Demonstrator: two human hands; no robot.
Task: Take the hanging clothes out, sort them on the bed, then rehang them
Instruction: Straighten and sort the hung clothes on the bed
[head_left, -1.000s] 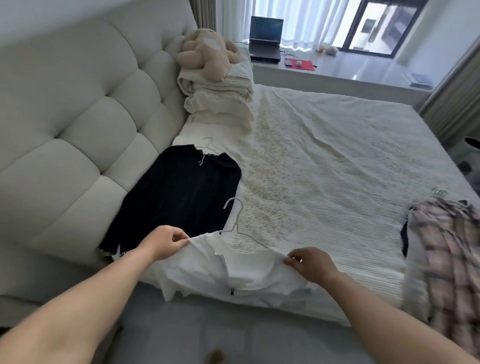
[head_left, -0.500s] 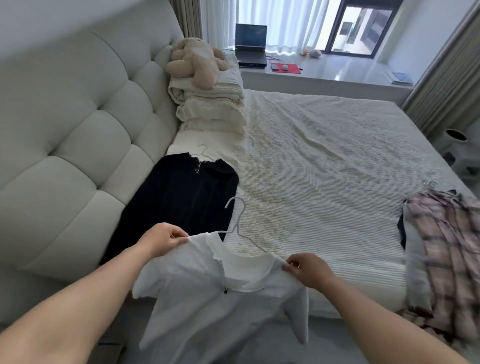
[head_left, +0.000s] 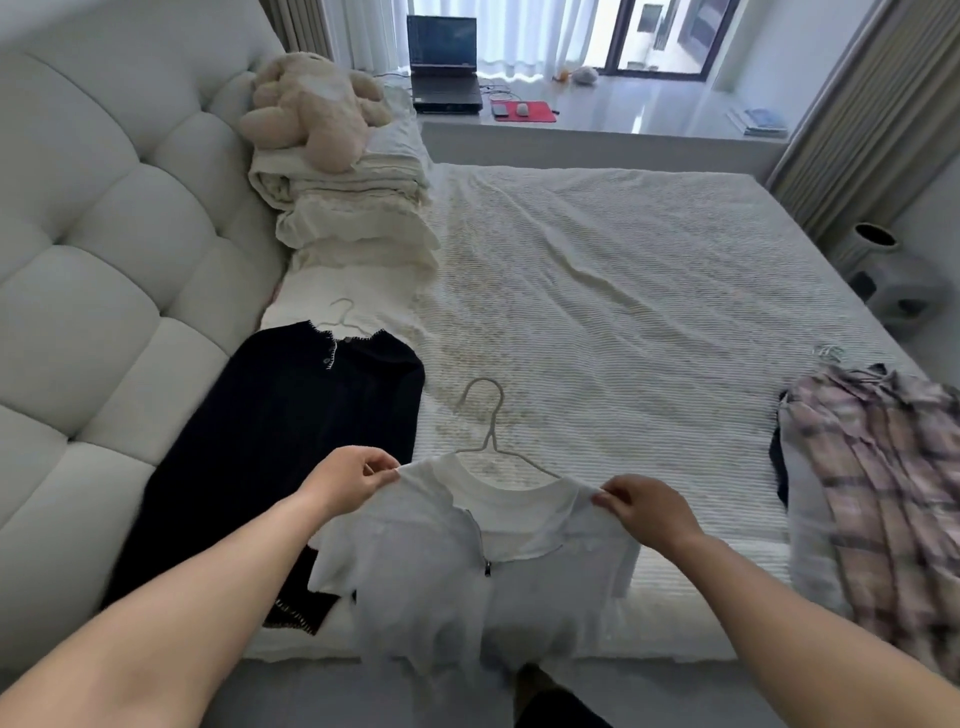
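Note:
A white zip-front top (head_left: 457, 566) hangs on a white wire hanger (head_left: 488, 431) over the near edge of the bed (head_left: 623, 291). My left hand (head_left: 348, 480) pinches its left shoulder and my right hand (head_left: 644, 512) pinches its right shoulder. The hanger hook lies on the bedspread. To the left a black top (head_left: 291, 431) lies flat on its own white hanger (head_left: 340, 314) beside the headboard. At the right edge a plaid shirt (head_left: 883, 488) lies on the bed over darker clothing.
Folded cream blankets (head_left: 353, 218) with a plush toy (head_left: 311, 109) on top sit at the head of the bed. The tufted headboard (head_left: 104, 234) runs along the left. Behind the bed stands a desk with a laptop (head_left: 444, 65).
The white top was lifted off the bed edge, so its body now hangs down in front of the mattress. Both hands rose slightly with it while keeping their pinch.

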